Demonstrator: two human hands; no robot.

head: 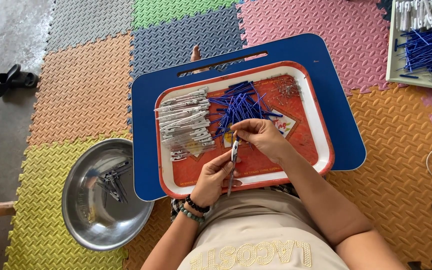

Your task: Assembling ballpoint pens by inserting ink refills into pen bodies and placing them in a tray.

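Here, the left hand (211,176) pinches the lower part of a slim white clip (234,150), and the right hand (257,136) closes its fingertips on the clip's upper end; the clip stands nearly upright between them over the lower middle of a red tray (306,150) with a white rim. A thin dark strip hangs down from the clip below the left fingers; what it is cannot be told. On the tray, a stack of white clips (186,122) lies at the left, a heap of blue sticks (238,107) in the middle just beyond the right hand, and a small cluster of metal springs (288,89) at the far right corner; none can be counted exactly. The tray rests on one blue lap table (336,115). One steel bowl (83,200) stands on the floor just beside the table's left edge, holding a few dark finished pieces. A second tray (392,55) at the upper right holds more blue sticks and white clips. The left wrist wears two bead bracelets (194,209). The floor is covered with foam mats (86,85) in orange, yellow, grey, green, blue and pink, with bare concrete at the left, where one black object (13,80) lies.
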